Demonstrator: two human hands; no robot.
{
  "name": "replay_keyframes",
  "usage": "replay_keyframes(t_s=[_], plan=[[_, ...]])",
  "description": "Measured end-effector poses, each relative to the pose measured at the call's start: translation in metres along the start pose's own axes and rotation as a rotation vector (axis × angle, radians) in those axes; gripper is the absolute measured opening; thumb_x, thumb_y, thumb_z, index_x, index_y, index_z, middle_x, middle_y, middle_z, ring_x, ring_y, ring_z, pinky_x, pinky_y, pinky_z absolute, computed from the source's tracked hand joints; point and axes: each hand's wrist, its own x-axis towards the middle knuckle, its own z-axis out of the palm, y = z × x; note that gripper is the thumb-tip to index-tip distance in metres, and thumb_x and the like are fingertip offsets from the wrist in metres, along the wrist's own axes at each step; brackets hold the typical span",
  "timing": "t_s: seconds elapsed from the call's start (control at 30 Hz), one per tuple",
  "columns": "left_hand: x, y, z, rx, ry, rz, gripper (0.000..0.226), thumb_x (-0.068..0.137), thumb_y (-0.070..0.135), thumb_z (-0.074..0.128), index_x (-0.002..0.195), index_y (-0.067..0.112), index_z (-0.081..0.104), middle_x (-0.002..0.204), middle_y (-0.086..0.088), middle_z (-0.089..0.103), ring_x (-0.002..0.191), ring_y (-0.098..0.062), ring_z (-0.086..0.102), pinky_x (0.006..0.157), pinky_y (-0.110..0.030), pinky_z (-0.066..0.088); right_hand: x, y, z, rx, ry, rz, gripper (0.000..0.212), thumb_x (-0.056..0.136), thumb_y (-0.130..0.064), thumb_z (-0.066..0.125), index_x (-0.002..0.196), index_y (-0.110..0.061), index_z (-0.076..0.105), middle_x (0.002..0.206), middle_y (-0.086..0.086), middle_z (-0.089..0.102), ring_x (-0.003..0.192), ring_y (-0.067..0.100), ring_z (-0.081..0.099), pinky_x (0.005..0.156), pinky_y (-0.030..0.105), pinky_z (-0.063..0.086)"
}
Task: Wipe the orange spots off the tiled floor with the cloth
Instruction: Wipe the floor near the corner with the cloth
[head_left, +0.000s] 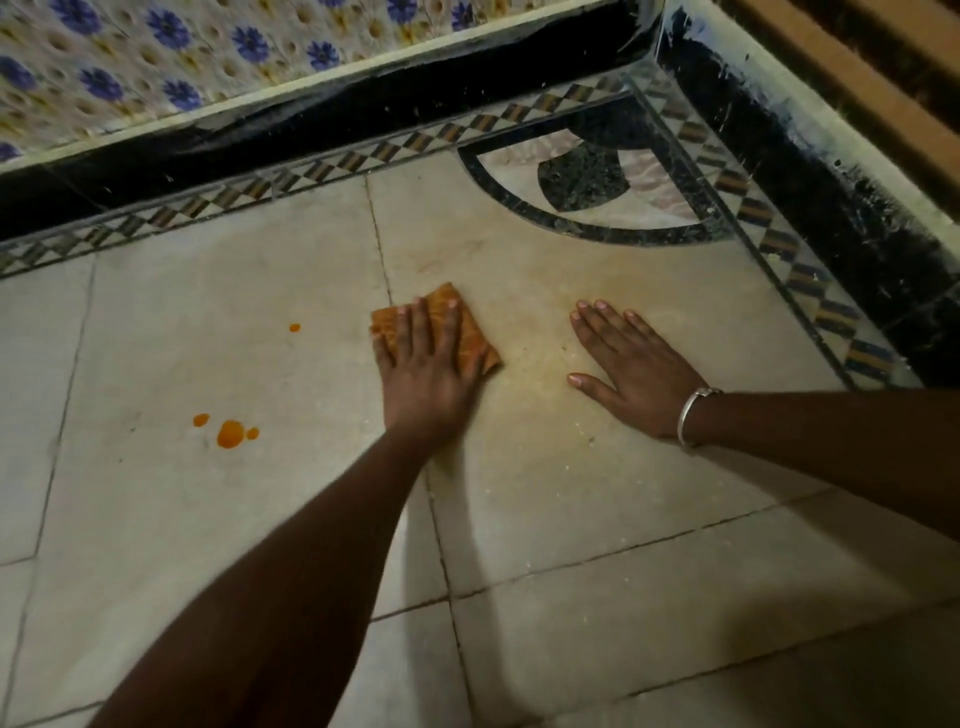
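Observation:
My left hand (423, 371) lies flat on a folded orange cloth (475, 338), pressing it to the pale tiled floor (571, 545) near a tile seam. Left of the cloth, a small orange spot (294, 327) sits on the tile. Nearer to me is a cluster of three orange spots (231, 433), the middle one the largest. My right hand (636, 369) rests palm down on the floor to the right of the cloth, fingers spread, holding nothing. A faint yellowish smear (540, 338) tints the tile between the two hands.
A black skirting (311, 124) and a wall of blue-flower tiles (156, 62) close off the far side. Another black skirting (831, 197) runs down the right. A checkered border strip (260, 189) and a black quarter-circle inlay (597, 192) fill the corner. A silver bangle (693, 415) circles my right wrist.

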Motion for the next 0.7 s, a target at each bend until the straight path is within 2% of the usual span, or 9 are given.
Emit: replay_keyframes(t_s=[0.2,0.33,0.37,0.43,0.47,0.53,0.6,0.63,0.7], plan=[[-0.07,-0.021,-0.001,0.068,0.054,-0.216,0.072,0.108,0.057,0.009,0.166,0.015,0.009,0.171,-0.023,0.01,0.16,-0.04,0.006,0.127,-0.061,0.006,-0.001,0.0,-0.002,0.027,-0.044,0.003,0.087,0.092,-0.07,-0.001,0.16,-0.016,-0.001,0.169,0.004,-0.003,0.155,0.019,-0.003,0.125,0.037,0.0],[-0.117,0.0,-0.008,0.196,-0.145,-0.293,0.067,0.109,0.036,0.023,0.163,-0.001,0.009,0.166,-0.035,0.015,0.155,-0.051,0.018,0.122,-0.065,0.024,0.0,-0.004,-0.007,0.057,-0.113,0.036,0.094,0.085,-0.075,-0.006,0.16,-0.018,-0.007,0.168,0.003,-0.01,0.155,0.019,-0.009,0.125,0.039,-0.001],[-0.128,0.008,-0.009,0.185,-0.147,-0.302,0.065,0.108,0.03,0.028,0.16,-0.007,0.016,0.161,-0.041,0.022,0.15,-0.056,0.028,0.115,-0.069,0.033,0.001,-0.007,-0.01,0.067,-0.128,0.043,0.094,0.086,-0.075,-0.003,0.16,-0.018,-0.007,0.168,0.003,-0.011,0.155,0.019,-0.01,0.125,0.04,-0.001],[-0.148,0.026,-0.004,0.156,-0.23,-0.275,0.06,0.094,0.015,0.061,0.141,-0.018,0.044,0.135,-0.052,0.048,0.121,-0.067,0.055,0.083,-0.076,0.052,0.001,-0.01,-0.014,0.088,-0.17,0.069,0.09,0.089,-0.073,0.005,0.16,-0.018,-0.007,0.168,0.003,-0.013,0.154,0.019,-0.01,0.125,0.041,-0.001],[-0.157,0.034,-0.002,0.12,-0.312,-0.308,0.067,0.079,0.01,0.082,0.131,-0.019,0.052,0.122,-0.052,0.057,0.106,-0.067,0.063,0.069,-0.075,0.055,-0.001,-0.012,-0.015,0.09,-0.19,0.077,0.087,0.092,-0.07,0.009,0.16,-0.018,-0.007,0.168,0.003,-0.013,0.154,0.019,-0.01,0.125,0.041,-0.001],[-0.175,0.05,0.018,0.066,-0.41,-0.292,0.08,0.056,0.01,0.099,0.121,-0.016,0.06,0.11,-0.049,0.064,0.093,-0.064,0.068,0.058,-0.07,0.056,-0.004,-0.014,-0.018,0.099,-0.232,0.088,0.082,0.097,-0.066,0.015,0.16,-0.019,-0.007,0.167,0.003,-0.015,0.154,0.019,-0.011,0.125,0.041,-0.001],[-0.194,0.085,-0.008,0.071,-0.456,-0.183,0.065,0.062,0.015,0.097,0.115,-0.009,0.069,0.106,-0.043,0.068,0.087,-0.057,0.072,0.056,-0.061,0.059,-0.006,-0.017,-0.021,0.105,-0.263,0.083,0.08,0.099,-0.064,0.018,0.16,-0.02,-0.008,0.167,0.003,-0.016,0.154,0.019,-0.011,0.125,0.04,-0.001],[-0.198,0.097,-0.036,0.07,-0.473,-0.076,0.052,0.076,0.016,0.088,0.12,-0.005,0.067,0.111,-0.037,0.07,0.09,-0.051,0.073,0.062,-0.055,0.059,-0.007,-0.017,-0.023,0.104,-0.274,0.079,0.08,0.098,-0.065,0.018,0.16,-0.02,-0.007,0.167,0.003,-0.015,0.154,0.02,-0.011,0.125,0.041,0.0],[-0.192,0.099,-0.053,-0.1,-0.312,-0.067,0.033,0.101,0.015,0.061,0.13,0.003,0.054,0.12,-0.022,0.069,0.102,-0.04,0.069,0.079,-0.046,0.053,-0.008,-0.016,-0.026,0.101,-0.303,0.067,0.081,0.096,-0.066,0.016,0.16,-0.02,-0.005,0.167,0.004,-0.014,0.154,0.021,-0.01,0.125,0.042,0.002]])
